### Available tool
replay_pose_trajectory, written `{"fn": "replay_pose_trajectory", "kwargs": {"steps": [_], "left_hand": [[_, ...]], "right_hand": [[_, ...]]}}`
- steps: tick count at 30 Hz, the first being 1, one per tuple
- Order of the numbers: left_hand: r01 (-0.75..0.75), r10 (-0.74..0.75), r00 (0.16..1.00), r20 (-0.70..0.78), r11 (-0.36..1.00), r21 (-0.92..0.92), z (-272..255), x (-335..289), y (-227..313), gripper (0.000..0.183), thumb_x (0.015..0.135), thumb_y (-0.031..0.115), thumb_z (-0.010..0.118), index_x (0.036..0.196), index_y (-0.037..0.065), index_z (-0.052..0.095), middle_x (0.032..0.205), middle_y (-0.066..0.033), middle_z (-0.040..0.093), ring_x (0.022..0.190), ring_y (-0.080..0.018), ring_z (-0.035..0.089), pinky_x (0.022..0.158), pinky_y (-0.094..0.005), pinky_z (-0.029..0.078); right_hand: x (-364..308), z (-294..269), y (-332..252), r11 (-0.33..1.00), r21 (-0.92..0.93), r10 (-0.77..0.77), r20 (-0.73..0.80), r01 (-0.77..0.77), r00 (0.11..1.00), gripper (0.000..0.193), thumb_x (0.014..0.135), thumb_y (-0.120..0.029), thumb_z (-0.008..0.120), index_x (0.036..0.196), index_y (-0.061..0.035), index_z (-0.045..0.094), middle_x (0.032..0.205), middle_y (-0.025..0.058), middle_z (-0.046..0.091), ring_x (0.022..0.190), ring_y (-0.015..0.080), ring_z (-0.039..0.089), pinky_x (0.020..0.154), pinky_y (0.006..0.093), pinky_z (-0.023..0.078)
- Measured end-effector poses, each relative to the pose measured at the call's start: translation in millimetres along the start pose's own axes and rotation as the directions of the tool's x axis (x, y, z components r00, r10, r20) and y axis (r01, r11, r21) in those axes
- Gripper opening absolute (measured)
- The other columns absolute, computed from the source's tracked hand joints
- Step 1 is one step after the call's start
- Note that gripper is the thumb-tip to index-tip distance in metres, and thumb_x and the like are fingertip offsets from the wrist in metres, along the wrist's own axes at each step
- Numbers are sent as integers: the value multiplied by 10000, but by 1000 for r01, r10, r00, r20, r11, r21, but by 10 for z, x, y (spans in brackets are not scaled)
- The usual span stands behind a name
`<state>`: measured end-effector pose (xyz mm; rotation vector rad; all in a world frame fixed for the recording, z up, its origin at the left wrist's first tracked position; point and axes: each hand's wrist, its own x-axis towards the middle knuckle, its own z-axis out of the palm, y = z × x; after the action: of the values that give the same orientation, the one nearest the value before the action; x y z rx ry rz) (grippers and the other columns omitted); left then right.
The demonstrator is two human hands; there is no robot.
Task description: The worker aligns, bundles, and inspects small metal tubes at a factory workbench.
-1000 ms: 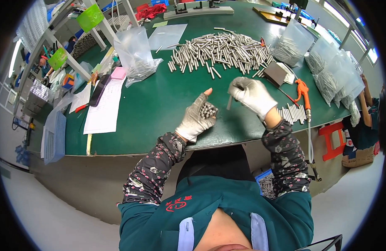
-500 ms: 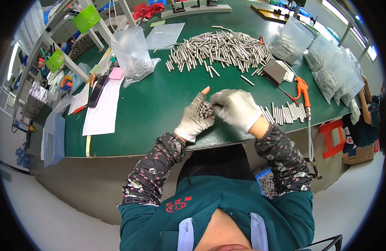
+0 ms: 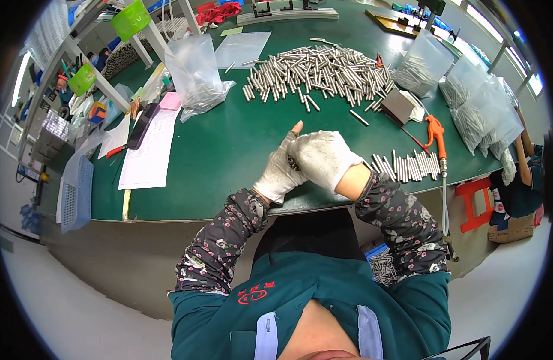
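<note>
My left hand [image 3: 277,175], in a white glove with a bare thumb tip, is closed around a bundle of metal pins [image 3: 292,162] near the table's front edge. Over the bundle lies my right hand [image 3: 326,159], also gloved, with its fingers curled against the left hand; it hides most of the pin ends. Whatever the right fingers pinch is out of sight. Just right of that hand, a row of loose metal pins [image 3: 408,166] lies side by side. Farther back spreads a big pile of the same pins [image 3: 321,72].
An orange air gun [image 3: 435,137] with a hose lies at right, near a brown block [image 3: 397,108]. Pin-filled plastic bags [image 3: 473,111] stand behind it; another bag [image 3: 195,75] is at left. Papers [image 3: 146,156] and a blue basket [image 3: 77,192] are farther left. A person [image 3: 531,174] is at far right.
My right hand has moved slightly left, onto the pin bundle in my left hand, covering the pin ends that showed before. My left hand has kept its hold.
</note>
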<state>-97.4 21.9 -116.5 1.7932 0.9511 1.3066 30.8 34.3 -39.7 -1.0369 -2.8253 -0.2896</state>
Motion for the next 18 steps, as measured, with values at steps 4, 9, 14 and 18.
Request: {"fn": "replay_pose_trajectory", "kwargs": {"steps": [4, 9, 14, 18], "left_hand": [[174, -172, 985, 28, 959, -222, -4, -15, 64, 936, 612, 134, 812, 1366, 53, 263, 1275, -65, 456, 1180, -146, 417, 991, -275, 334], [248, -242, 969, 54, 938, -244, -17, -10, 144, 923, 639, 49, 765, 1388, 62, 226, 1256, -50, 464, 1137, -128, 444, 955, -265, 369], [269, -257, 963, 83, 936, -227, -2, -8, 161, 891, 663, -49, 686, 1402, 78, 205, 1133, -28, 522, 1001, -108, 511, 867, -232, 418], [279, -278, 959, 55, 894, -352, 1, -25, 160, 893, 664, -76, 654, 1412, 97, 198, 901, 1, 557, 809, -73, 525, 778, -202, 434]], "right_hand": [[-46, -7, 55, 999, 33, -12, -90, 15, 996, 96, 685, -112, 564, 767, -68, 585, 732, 72, 618, 690, 253, 618, 603, 331, 481], [-73, -247, 121, 944, 306, 160, -85, -127, 983, 136, 748, -199, 581, 804, -75, 595, 742, 100, 607, 709, 290, 604, 628, 394, 471], [-54, -98, 108, 925, 369, 152, -137, -92, 979, 184, 754, -261, 611, 798, -83, 627, 755, 101, 618, 694, 308, 600, 626, 400, 471], [-144, -448, 375, 821, 539, 329, -176, -189, 928, 204, 776, -297, 566, 774, -106, 636, 727, 107, 630, 680, 295, 618, 620, 390, 491]]}}
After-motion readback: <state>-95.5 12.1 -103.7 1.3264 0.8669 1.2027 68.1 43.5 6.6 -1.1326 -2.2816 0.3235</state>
